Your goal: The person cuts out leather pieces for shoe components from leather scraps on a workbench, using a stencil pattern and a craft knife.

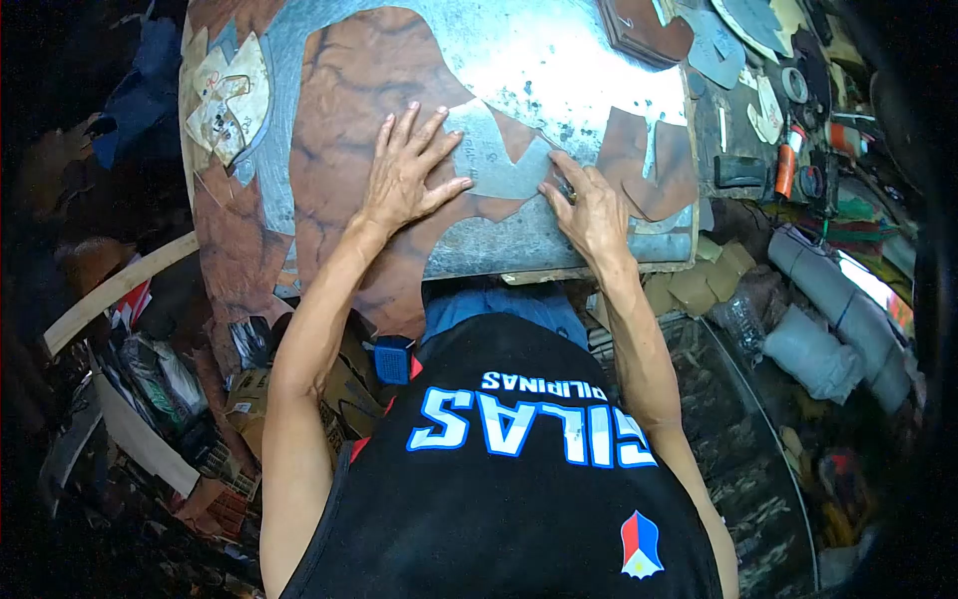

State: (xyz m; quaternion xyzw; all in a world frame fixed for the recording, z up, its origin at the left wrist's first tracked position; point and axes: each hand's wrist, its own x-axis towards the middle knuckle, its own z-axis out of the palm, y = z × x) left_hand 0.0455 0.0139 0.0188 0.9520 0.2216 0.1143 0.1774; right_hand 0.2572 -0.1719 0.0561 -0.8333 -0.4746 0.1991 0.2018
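A large brown leather piece [344, 130] with dark creases lies on the metal-topped table [499, 245]. On its right part rests a grey curved template [494, 165] with a notch in its upper edge. My left hand [401, 175] lies on the leather with fingers spread, its fingertips at the template's left edge. At the template's right end is my right hand [591, 205], thumb and index finger apart near its tip. Whether the right fingers hold a small tool cannot be made out.
Pale patterns [228, 100] lie at the table's left. Stacked brown pieces [644, 30] sit at the back right, with a cut leather piece [654, 165] nearer. An orange tool [786, 170] and a black block [740, 172] are on the right. A blue box [393, 359] stands below the table edge.
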